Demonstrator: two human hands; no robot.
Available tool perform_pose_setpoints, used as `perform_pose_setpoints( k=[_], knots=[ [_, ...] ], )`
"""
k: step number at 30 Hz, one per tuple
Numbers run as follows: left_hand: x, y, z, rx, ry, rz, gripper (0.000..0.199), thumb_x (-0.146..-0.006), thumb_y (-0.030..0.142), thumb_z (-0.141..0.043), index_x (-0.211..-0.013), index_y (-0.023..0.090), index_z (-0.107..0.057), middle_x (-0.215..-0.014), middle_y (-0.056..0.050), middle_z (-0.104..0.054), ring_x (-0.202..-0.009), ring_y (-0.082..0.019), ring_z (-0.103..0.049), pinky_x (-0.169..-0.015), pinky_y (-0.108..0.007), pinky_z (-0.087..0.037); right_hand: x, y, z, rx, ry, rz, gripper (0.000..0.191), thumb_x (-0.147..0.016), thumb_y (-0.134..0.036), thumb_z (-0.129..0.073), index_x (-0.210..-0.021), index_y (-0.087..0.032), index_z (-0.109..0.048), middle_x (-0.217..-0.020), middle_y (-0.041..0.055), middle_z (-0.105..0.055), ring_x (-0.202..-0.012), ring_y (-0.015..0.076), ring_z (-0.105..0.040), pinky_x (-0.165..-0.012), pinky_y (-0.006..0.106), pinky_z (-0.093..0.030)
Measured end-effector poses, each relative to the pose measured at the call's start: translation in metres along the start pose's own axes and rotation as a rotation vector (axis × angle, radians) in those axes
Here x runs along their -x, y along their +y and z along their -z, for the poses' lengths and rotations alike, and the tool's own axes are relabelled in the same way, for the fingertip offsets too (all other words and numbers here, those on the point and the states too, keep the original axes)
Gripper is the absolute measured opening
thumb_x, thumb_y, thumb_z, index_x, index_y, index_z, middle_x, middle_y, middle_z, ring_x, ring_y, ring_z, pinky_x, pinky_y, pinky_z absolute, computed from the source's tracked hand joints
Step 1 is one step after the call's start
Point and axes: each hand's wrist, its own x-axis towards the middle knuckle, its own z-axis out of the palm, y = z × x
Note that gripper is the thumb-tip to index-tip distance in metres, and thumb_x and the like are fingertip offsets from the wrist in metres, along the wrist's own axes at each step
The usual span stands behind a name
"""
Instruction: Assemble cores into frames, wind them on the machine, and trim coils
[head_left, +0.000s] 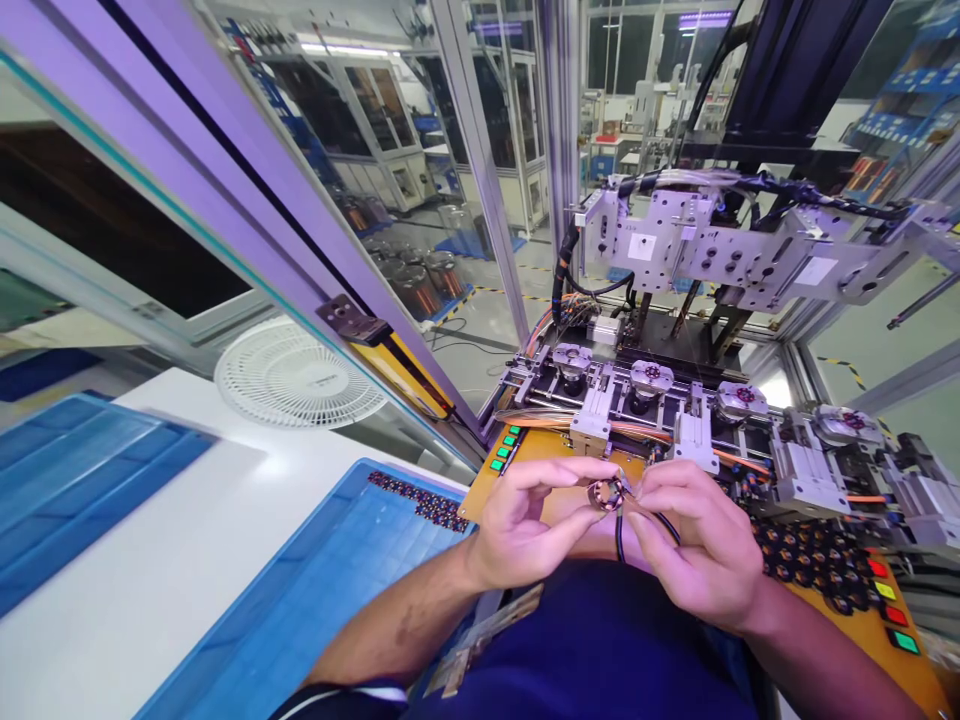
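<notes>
A small ring-shaped motor stator (606,493) with copper windings is held up in front of the machine, its round opening facing me. My left hand (529,525) pinches it by the rim between thumb and fingertips. On its other side my right hand (701,540) is closed, with thumb and forefinger pinched at what looks like a thin copper wire running to the stator's edge. The fingers partly hide that wire's end. Below the stator, a black cable hangs close to my right fingers.
Ahead, the winding machine carries several round fixtures (651,377). Many stators (817,560) lie on its orange panel, near coloured buttons (892,615). At left, a blue tray (300,580) holds rows of stators on a white table (112,520). A white fan (300,375) stands behind.
</notes>
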Motion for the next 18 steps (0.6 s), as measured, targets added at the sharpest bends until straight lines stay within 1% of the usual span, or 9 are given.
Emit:
perform_pose_setpoints(
  k=[4, 7, 11, 18],
  knots=[
    [0.002, 0.001, -0.001, 0.004, -0.002, 0.024, 0.052, -0.080, -0.008, -0.066, -0.121, 0.018, -0.049, -0.121, -0.013, -0.071, -0.112, -0.021, -0.069, -0.094, -0.032, -0.060, -0.011, 0.003, 0.012, 0.055, -0.161, 0.074, 0.027, -0.082, -0.001, -0.063, -0.105, -0.014, -0.065, -0.089, 0.0088, -0.060, -0.081, 0.0168, -0.060, -0.068, 0.029, -0.053],
    [0.004, 0.000, -0.002, 0.018, -0.003, 0.026, 0.055, -0.079, -0.009, -0.066, -0.124, 0.018, -0.048, -0.122, -0.012, -0.070, -0.114, -0.020, -0.068, -0.095, -0.031, -0.059, -0.019, 0.006, 0.016, 0.017, -0.232, 0.107, 0.025, -0.085, -0.002, -0.061, -0.105, -0.015, -0.066, -0.088, 0.0080, -0.059, -0.082, 0.0164, -0.058, -0.068, 0.029, -0.052],
    [0.007, -0.001, -0.003, 0.023, -0.010, 0.035, 0.057, -0.078, -0.008, -0.067, -0.125, 0.019, -0.048, -0.123, -0.013, -0.070, -0.113, -0.021, -0.068, -0.094, -0.031, -0.059, -0.022, 0.009, 0.015, -0.057, -0.268, 0.081, 0.022, -0.087, -0.005, -0.063, -0.106, -0.015, -0.065, -0.088, 0.0071, -0.059, -0.081, 0.0145, -0.058, -0.068, 0.027, -0.052],
    [0.008, -0.002, -0.001, 0.048, -0.025, 0.059, 0.056, -0.079, -0.009, -0.064, -0.125, 0.019, -0.047, -0.125, -0.014, -0.069, -0.116, -0.021, -0.067, -0.096, -0.034, -0.058, -0.019, 0.013, 0.011, -0.059, -0.242, 0.118, 0.019, -0.087, -0.004, -0.060, -0.099, -0.015, -0.068, -0.086, 0.0063, -0.058, -0.078, 0.0137, -0.058, -0.066, 0.025, -0.051]
  ],
)
